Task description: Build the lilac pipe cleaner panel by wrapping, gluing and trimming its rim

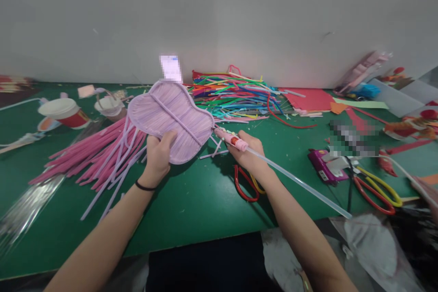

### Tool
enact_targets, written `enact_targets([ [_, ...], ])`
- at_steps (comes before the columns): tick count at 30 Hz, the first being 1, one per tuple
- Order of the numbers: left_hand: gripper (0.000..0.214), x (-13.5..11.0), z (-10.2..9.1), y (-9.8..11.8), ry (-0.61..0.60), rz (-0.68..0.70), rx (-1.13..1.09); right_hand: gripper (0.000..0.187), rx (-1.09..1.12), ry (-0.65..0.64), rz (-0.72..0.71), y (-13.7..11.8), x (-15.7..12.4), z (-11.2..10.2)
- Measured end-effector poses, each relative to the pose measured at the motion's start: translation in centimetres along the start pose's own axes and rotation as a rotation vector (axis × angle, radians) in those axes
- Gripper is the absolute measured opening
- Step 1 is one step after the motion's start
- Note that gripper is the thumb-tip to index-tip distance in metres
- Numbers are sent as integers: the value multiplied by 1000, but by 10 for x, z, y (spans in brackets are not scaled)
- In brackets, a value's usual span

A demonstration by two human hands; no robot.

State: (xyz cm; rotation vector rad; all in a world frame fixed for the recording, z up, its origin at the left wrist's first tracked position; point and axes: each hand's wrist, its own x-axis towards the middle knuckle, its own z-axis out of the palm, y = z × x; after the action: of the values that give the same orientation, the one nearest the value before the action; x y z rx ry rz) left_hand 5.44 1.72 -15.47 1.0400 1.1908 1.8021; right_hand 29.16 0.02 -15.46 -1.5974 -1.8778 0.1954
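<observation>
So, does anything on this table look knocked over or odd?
Yes: the lidded red paper cup at the far left of the green table seems to lie on its side. No spill shows around it.

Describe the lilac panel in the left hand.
The lilac panel is a lobed, butterfly-like shape of close-packed plastic-looking strands, with a raised rim and one diagonal rib. Long loose strands trail from its lower left edge onto the green table. The left hand grips its lower edge, holding it tilted above the table. The tip of the pink tool in the right hand meets its right edge.
</observation>
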Motion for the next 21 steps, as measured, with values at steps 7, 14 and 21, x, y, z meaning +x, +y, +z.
enact_targets([
  [7, 23, 0, 0, 1, -41, 31, -10, 27, 31, 1, -6, 1, 0, 1],
  [14, 25, -2, -3, -3, -98, 23, 26, 35, 60, 89, 8, 10, 1, 5],
  [21, 26, -2, -2, -2, -76, -40, -12, 29, 146, 190, -78, 10, -2, 2],
])
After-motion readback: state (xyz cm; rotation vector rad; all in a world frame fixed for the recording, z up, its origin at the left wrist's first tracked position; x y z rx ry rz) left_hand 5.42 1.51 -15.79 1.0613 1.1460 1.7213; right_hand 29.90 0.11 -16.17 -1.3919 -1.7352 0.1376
